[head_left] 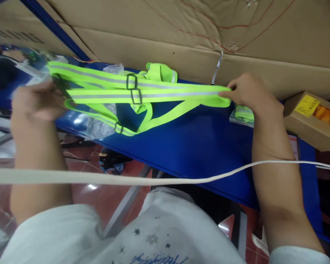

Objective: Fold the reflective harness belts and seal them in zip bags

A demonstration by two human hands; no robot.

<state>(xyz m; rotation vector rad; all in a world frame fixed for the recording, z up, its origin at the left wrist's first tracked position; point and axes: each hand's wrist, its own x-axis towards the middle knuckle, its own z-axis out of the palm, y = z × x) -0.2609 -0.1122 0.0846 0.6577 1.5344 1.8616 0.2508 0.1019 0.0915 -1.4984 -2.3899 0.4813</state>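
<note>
A neon yellow-green reflective strap harness [159, 93] with grey reflective stripes and dark plastic buckles is stretched above a blue table [198, 143]. My left hand [35, 106] is closed on its left end, blurred by motion. My right hand [250, 93] pinches the right end of the folded straps. Loose loops of the harness hang down to the table between my hands. A second folded bundle of the same strap [161, 71] lies behind it.
Large brown cardboard sheets [181, 40] stand behind the table. A small cardboard box with a yellow label [312, 117] sits at the right. Clear plastic bags [99, 124] lie under the harness. A white cord [154, 179] crosses the view near my chest. Red floor tiles show below.
</note>
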